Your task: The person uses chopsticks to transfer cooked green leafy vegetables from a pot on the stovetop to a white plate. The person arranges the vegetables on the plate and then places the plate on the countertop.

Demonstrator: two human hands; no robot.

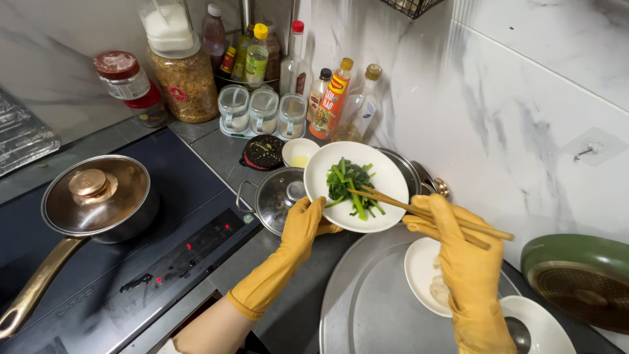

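Nearest me, at the worktop's front right, I see a round metal tray [367, 301] carrying a small white plate [419, 269] with a pale lump of food on it, and at the tray's near right a white dish [547, 328] with a dark spoon in it. My right hand [462, 246], in a yellow rubber glove, is above that small plate; its fingers are clamped on a pair of wooden chopsticks [419, 210] whose tips reach left into the greens [350, 183]. My left hand [304, 223], gloved the same, is closed on the near rim of a white plate [386, 174], holding it tilted above the worktop with the cooked green vegetables lying on it. Just behind and under that plate sits a steel pot [409, 172], and to its left a glass lid [278, 196] with a metal handle. A green pan [576, 275] lies bottom up at the right edge, against the marble wall. To the left, on the black induction hob [164, 242], stands a covered saucepan [98, 200] with a brass-coloured handle. Further back are a small white bowl [300, 152] of yellowish liquid, a black round lid, three glass condiment jars [263, 111], and at the back corner sauce bottles [334, 98] and large storage jars [187, 82].
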